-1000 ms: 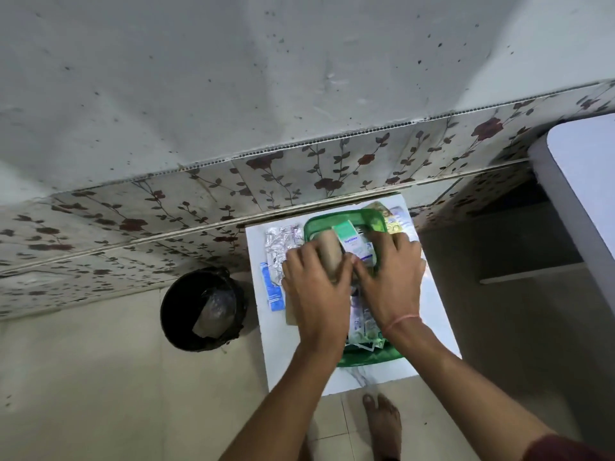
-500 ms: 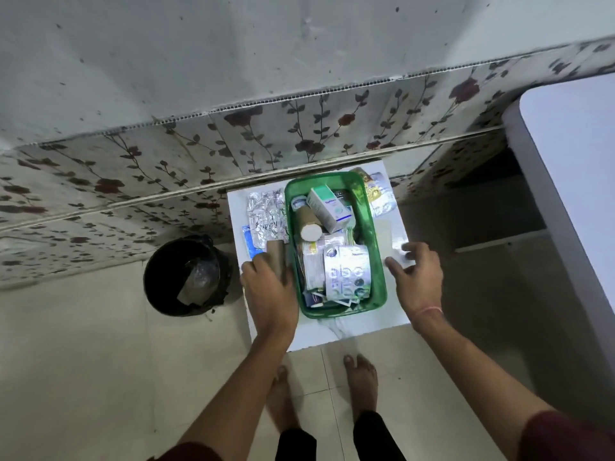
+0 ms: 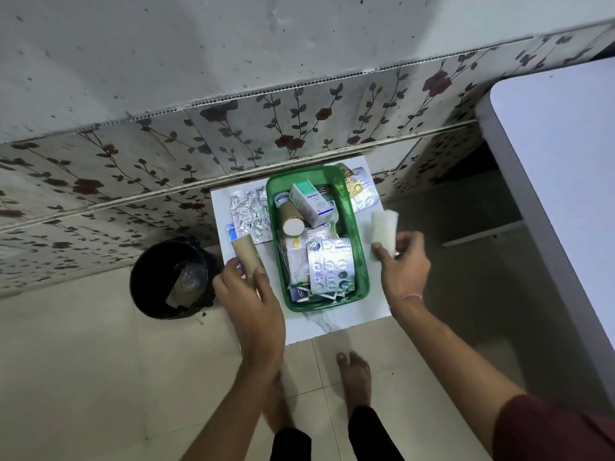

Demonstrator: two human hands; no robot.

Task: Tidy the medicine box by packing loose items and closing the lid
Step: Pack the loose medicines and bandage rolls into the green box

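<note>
The green medicine box [image 3: 361, 261] sits open at the middle of the frame on a small white bench [image 3: 336, 322], its long axis running from the lower edge up toward the wall. It is filled with blister strips [image 3: 329, 264], a white carton [image 3: 309, 202] and a brown roll with a white end [image 3: 290, 216] lying tilted in its upper half. More foil strips [image 3: 248, 216] lie on the bench just left of the box, and others [image 3: 361, 191] at its upper right corner. The left hand [image 3: 248, 294] is closed around a brown cardboard tube [image 3: 246, 256] left of the box, the tube pointing up and slightly left. The right hand [image 3: 404, 266] pinches a white gauze pad [image 3: 384, 229] right of the box, held upright. The bench stands against a wall with rose-patterned panels [image 3: 266, 128]. A black bin [image 3: 171, 277] stands on the pale tiled floor [image 3: 83, 377] to the left. Bare feet show below. A white surface [image 3: 559, 161] fills the right edge.
</note>
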